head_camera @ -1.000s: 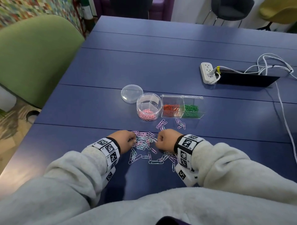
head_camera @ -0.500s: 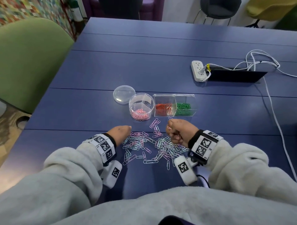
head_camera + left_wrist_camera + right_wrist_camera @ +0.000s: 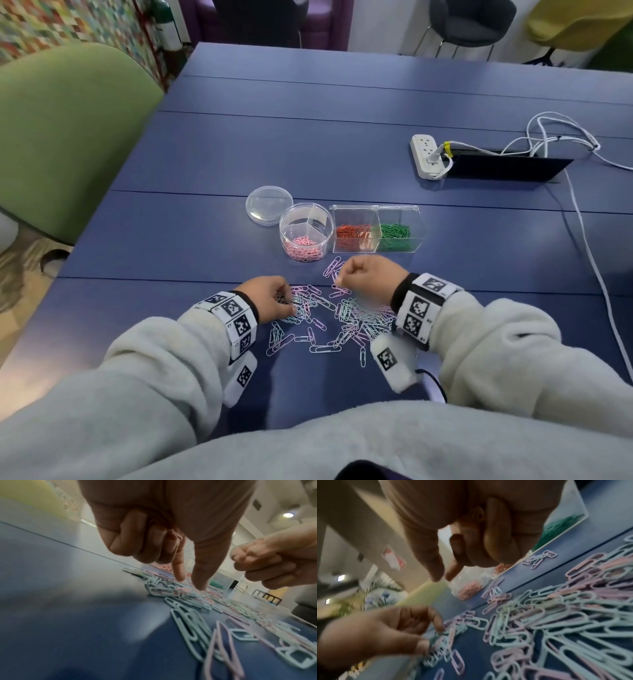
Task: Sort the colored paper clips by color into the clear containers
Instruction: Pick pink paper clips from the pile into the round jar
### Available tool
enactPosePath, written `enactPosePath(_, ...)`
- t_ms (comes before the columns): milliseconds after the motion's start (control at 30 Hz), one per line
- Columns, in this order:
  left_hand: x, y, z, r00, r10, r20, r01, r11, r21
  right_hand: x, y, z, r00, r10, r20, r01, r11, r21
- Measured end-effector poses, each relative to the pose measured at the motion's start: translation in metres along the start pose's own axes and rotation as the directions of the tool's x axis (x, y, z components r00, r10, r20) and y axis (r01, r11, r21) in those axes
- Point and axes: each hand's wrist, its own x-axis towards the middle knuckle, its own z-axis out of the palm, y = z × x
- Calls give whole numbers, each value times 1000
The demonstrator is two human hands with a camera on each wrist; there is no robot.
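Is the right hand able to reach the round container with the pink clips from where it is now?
Probably yes: the right hand hangs just short of the round container, whose lid lies off beside it.

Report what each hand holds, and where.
Left hand holds nothing; its fingertips touch the clips. Right hand is curled; any clip in its grip cannot be told.

Blue plank table (image 3: 239,154). On it: loose pastel paper clips (image 3: 329,318) at near edge, round divided container (image 3: 306,231), its lid (image 3: 269,205) beside, rectangular two-bin box (image 3: 376,228), white power strip (image 3: 426,156), cables (image 3: 589,246), black panel (image 3: 507,168).
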Motion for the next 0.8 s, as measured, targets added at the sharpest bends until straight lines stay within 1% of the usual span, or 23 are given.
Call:
enactPosePath(33, 0, 1, 1, 1000, 16, 9, -17, 999, 38, 2, 0, 5, 1000, -5, -6, 4, 987, -164)
enactPosePath(67, 1, 1, 1, 999, 33, 10, -34, 997, 66, 6, 0, 11, 1000, -10, -9, 7, 965, -261)
enactPosePath(100, 2, 2, 1, 999, 46, 2, -46, 995, 87, 9, -1, 16, 1000, -8, -9, 5, 950, -311)
enactPosePath(200, 4, 4, 2, 998, 56, 6, -56, 991, 120, 20, -6, 30, 1000, 8, 3, -6, 902, -432)
enactPosePath(333, 7, 4, 4, 998, 64, 17, -66, 986, 155, 29, -18, 44, 999, 37, 31, -14, 833, -552)
enactPosePath(433, 8, 3, 4, 996, 91, 22, -93, 978, 189, 34, -21, 52, 997, 61, 46, -17, 763, -646)
enactPosePath(500, 9, 0, 5, 993, 115, 24, -117, 983, 140, 37, -21, 56, 997, 65, 49, -12, 715, -699)
enactPosePath(567, 9, -3, 5, 992, 124, 0, -123, 990, 70, 39, -21, 57, 996, 60, 66, 8, 680, -733)
enactPosePath(600, 9, -4, 4, 993, 116, -20, -115, 993, 38, 39, -20, 57, 996, 51, 78, 22, 683, -730)
enactPosePath(633, 10, -5, 3, 994, 99, -43, -100, 995, -4, 38, -19, 55, 995, 38, 88, 35, 708, -706)
enactPosePath(700, 14, -8, -1, 995, 52, -79, -60, 993, -100, 36, -15, 51, 997, 12, 80, 39, 796, -604)
enactPosePath(767, 18, -11, -5, 996, 18, -91, -33, 985, -169, 36, -11, 46, 1000, 11, 27, 3, 873, -488)
enactPosePath(800, 20, -12, -7, 996, 3, -91, -21, 980, -199, 37, -8, 43, 999, 35, 0, -32, 906, -422)
